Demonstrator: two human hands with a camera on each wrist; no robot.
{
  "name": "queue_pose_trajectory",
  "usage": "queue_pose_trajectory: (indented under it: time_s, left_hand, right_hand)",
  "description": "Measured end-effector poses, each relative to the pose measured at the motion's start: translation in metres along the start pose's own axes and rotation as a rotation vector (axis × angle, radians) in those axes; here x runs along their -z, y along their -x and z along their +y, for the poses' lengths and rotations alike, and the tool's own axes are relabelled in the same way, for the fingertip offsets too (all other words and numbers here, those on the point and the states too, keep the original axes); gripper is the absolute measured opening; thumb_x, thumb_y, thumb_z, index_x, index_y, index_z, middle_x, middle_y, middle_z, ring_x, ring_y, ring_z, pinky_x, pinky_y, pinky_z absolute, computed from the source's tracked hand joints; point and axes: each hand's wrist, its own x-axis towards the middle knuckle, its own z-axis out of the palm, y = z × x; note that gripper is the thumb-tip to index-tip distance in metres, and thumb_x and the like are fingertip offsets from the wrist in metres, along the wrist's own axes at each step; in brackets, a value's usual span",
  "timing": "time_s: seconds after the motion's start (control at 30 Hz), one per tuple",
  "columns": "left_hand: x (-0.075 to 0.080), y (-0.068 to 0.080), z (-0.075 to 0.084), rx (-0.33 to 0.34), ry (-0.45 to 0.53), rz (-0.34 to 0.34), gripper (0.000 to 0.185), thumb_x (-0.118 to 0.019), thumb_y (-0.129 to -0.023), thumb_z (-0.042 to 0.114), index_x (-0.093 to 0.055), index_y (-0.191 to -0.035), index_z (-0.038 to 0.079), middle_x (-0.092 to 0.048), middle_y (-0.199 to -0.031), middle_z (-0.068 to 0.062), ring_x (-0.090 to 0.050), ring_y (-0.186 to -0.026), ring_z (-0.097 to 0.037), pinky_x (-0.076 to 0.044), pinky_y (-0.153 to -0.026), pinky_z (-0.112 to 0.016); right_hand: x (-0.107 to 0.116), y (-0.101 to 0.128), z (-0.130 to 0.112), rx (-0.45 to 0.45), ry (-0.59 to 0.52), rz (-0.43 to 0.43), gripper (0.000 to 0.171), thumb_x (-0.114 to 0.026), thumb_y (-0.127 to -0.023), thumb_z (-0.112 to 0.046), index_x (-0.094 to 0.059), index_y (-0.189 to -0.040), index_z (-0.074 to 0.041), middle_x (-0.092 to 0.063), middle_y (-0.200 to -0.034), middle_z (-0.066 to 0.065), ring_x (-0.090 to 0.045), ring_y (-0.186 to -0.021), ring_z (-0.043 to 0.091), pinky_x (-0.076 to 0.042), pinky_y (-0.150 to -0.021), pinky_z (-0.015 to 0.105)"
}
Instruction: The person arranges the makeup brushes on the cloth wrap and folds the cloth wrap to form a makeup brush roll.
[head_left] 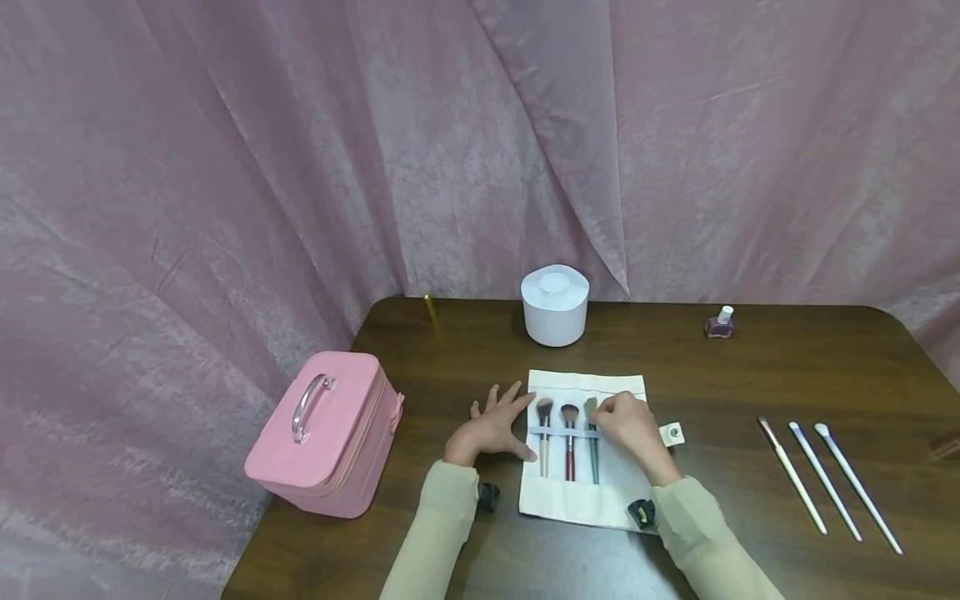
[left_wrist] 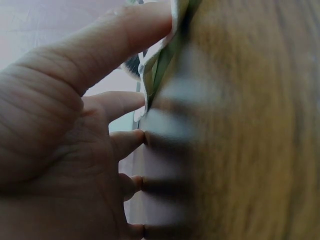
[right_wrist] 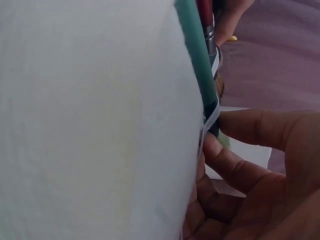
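Both hands at the brush roll, frame centre.
Left hand (head_left: 491, 429) lies flat, fingers spread, pressing the white brush roll (head_left: 583, 493); right hand (head_left: 628, 425) pinches the green brush (head_left: 592, 450).

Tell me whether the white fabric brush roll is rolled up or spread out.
Spread out: the white fabric brush roll lies flat on the dark wooden table, with three brushes under its band.

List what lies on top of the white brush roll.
Three brushes sit on the white brush roll under its band: a beige-handled brush, a red-handled brush and a green-handled brush. The right hand covers part of the green one's head.
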Motion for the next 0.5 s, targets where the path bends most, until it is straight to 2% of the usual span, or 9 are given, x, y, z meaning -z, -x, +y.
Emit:
queue_pose_trajectory:
  time_s: [0.27, 0.43, 0.5]
  left_hand:
    - [0.0006, -0.0013, 0.0011, 0.001, -0.007, 0.0, 0.098, -0.089, -0.079, 0.029, -0.034, -0.16, 0.024, -0.01, -0.17, -0.004, 0.004, -0.154, -0.036, -0.001, -0.116, -0.067]
    - [-0.0001, -0.0001, 0.0005, -0.001, -0.008, 0.0, 0.099, -0.089, -0.078, 0.03, -0.034, -0.16, 0.024, -0.01, -0.17, -0.004, 0.005, -0.154, -0.036, -0.001, -0.116, -0.067]
    - [-0.0002, 0.0008, 0.0001, -0.004, -0.003, 0.001, 0.099, -0.09, -0.078, 0.03, -0.034, -0.16, 0.024, -0.009, -0.17, -0.003, 0.005, -0.154, -0.036, 0.0, -0.116, -0.067]
  right_hand:
    - [-0.0003, -0.0011, 0.0033, 0.018, 0.011, -0.006, 0.02, -0.067, -0.091, -0.014, -0.078, -0.089, 0.003, -0.068, -0.081, 0.009, -0.055, -0.074, 0.024, -0.043, -0.061, 0.033]
    - [-0.0009, 0.0005, 0.0047, 0.026, 0.016, 0.003, 0.022, -0.069, -0.089, -0.012, -0.073, -0.069, -0.002, -0.052, -0.059, -0.001, -0.047, -0.06, 0.017, -0.035, -0.055, 0.03]
    - [-0.0011, 0.0017, 0.0052, 0.042, 0.023, 0.006, 0.024, -0.07, -0.088, -0.01, -0.07, -0.064, -0.004, -0.048, -0.055, -0.003, -0.045, -0.058, 0.016, -0.034, -0.054, 0.029]
